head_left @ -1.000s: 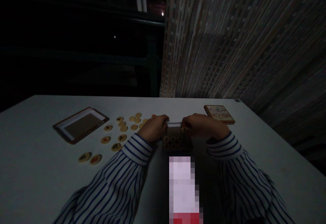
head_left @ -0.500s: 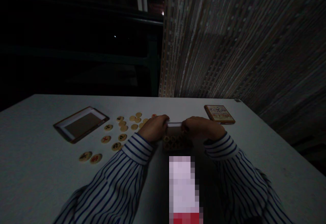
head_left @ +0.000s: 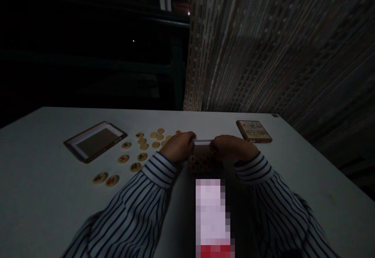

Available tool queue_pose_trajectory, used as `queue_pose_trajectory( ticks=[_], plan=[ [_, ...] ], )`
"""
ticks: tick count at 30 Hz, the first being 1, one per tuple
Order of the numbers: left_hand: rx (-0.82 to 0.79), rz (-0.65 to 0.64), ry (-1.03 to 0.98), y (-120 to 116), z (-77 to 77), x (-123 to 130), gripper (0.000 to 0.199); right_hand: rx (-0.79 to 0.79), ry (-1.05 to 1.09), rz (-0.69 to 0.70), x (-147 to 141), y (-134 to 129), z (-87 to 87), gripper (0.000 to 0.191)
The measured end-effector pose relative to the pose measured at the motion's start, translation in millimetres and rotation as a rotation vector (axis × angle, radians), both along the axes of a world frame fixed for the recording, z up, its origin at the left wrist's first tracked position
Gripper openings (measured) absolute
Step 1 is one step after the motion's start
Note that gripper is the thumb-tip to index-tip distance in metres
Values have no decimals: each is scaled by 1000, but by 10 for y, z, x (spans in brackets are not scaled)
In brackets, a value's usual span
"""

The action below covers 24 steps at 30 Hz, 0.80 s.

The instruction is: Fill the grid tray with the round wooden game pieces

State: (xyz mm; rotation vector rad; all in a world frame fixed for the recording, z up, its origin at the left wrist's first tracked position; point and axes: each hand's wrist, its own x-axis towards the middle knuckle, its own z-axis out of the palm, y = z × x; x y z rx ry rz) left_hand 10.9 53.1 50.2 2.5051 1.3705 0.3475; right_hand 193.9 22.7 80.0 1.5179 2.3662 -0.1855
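A box tray [head_left: 202,143] with a white inner rim stands in front of me, rows of round Chinese chess pieces [head_left: 200,163] in its near part. Curled round its far left corner are the closed fingers of my left hand [head_left: 179,147]. My right hand [head_left: 233,147] is closed on the opposite corner, hiding much of that side. Loose chess pieces [head_left: 142,156], some with black or red characters, lie to the left of my left hand; its sleeve covers part of the group.
A shallow tray-like box part [head_left: 82,158] with a grey inside lies at the left of the white table [head_left: 293,195]. A flat box with a printed cover [head_left: 254,130] lies at the far right. Behind the table hangs a string curtain [head_left: 228,54]. The room is dark.
The view has shifted slightly, so the table and its things appear a little further right. Both hands keep their hold on the box tray; no piece has visibly moved.
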Motion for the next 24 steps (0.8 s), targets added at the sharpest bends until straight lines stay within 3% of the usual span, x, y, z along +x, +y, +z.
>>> queue_pose_trajectory(
  ticks=[24],
  plan=[
    [-17,-25,14,-8,14,-6,31,-83,7,-38,2,9,14,29]
  ],
)
